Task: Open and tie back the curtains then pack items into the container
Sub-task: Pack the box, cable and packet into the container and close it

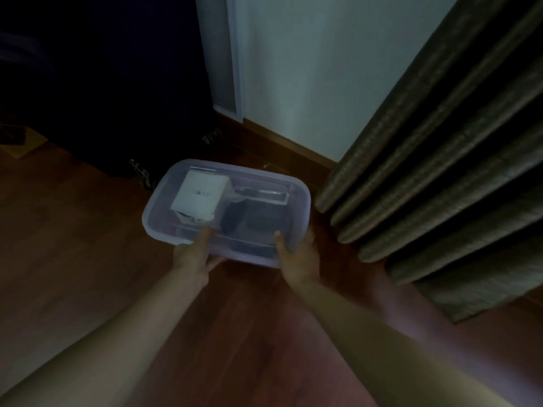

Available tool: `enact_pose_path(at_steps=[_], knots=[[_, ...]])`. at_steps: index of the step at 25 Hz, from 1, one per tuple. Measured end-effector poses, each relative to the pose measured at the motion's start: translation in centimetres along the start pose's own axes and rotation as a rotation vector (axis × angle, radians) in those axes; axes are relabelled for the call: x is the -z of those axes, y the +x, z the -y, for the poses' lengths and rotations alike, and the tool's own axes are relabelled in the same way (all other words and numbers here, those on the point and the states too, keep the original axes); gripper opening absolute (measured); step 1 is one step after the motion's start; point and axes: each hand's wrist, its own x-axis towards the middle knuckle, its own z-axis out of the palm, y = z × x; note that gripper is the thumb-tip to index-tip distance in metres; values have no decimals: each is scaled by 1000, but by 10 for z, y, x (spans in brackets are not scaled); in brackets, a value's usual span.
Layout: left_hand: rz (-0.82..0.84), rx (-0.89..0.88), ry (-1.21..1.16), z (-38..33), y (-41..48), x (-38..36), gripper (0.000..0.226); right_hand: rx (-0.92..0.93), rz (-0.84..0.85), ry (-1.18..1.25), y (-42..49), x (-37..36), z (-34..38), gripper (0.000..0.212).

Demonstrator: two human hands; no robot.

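Dim room; one translucent plastic container [299,201] sat over the wooden floor [88,230], just left of the pleated curtain [440,171] and near the pale wall [308,69]. I gripped its near edge with my left hand [194,254] and right hand [298,259], each thumb on top and fingers curled under or around the rim. Inside I counted one white box [199,195] with a faint line of print too blurred to read, beside dark items [252,221] whose number I could not tell.
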Motion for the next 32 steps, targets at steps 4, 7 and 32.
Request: enact_pose_path(at_steps=[4, 7, 32], knots=[[-17, -49, 35, -2, 14, -11, 34, 553, 19, -551, -15, -8, -6, 83], [9, -57, 89, -6, 23, -18, 33, 780, 57, -764, 2, -13, -10, 68], [-1, -395, 986, -48, 15, -58, 46, 539, 289, -1026, 40, 51, 64, 63]])
